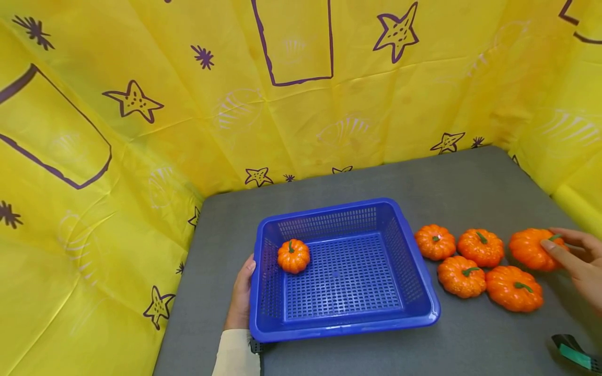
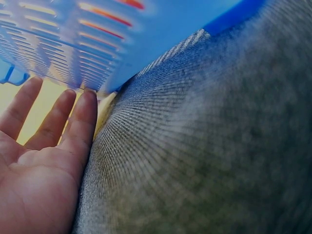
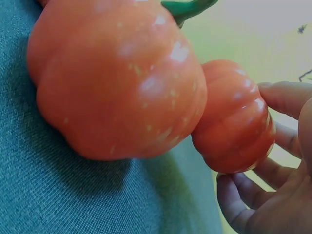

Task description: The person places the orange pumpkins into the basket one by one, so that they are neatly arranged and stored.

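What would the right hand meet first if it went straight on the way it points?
Holding one orange pumpkin, the right hand would probably bump the neighbouring pumpkin to its left in the head view; its height is hard to judge, so it might pass above.

At four o'clock, the round orange plastic-looking pumpkins [image 1: 508,287] are glossy; the rectangular blue plastic basket [image 1: 345,330] is smooth; the grey woven cloth [image 1: 470,183], matt.

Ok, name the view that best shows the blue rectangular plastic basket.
The head view: the basket appears almost whole from above, perforated floor included. The left wrist view shows only part of its slotted exterior; the right wrist view, none.
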`<action>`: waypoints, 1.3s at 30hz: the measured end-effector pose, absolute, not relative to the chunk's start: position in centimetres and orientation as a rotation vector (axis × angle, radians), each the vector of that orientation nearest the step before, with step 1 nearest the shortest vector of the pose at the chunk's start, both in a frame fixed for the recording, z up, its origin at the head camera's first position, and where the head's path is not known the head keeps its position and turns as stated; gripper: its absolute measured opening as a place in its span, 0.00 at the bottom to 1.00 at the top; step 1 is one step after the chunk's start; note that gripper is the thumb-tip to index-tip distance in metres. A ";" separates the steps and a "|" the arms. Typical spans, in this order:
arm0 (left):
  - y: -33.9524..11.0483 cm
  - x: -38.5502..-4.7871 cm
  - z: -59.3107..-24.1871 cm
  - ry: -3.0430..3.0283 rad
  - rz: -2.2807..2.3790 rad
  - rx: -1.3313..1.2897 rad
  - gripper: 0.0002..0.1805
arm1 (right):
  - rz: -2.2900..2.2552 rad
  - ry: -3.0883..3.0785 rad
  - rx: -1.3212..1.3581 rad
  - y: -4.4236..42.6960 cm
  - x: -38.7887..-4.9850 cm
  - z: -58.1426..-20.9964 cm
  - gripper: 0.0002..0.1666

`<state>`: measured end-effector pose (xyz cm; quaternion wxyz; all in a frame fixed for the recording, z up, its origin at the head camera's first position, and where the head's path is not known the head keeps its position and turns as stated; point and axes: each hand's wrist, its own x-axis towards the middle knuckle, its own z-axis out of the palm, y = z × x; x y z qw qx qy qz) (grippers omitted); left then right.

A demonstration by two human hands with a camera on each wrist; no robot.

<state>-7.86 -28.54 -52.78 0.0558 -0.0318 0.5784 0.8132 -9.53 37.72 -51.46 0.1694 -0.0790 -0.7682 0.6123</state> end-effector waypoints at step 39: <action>-28.3 -7.6 -52.5 1.744 2.483 -0.151 0.31 | 1.558 -2.245 0.032 33.2 -9.6 -47.2 0.29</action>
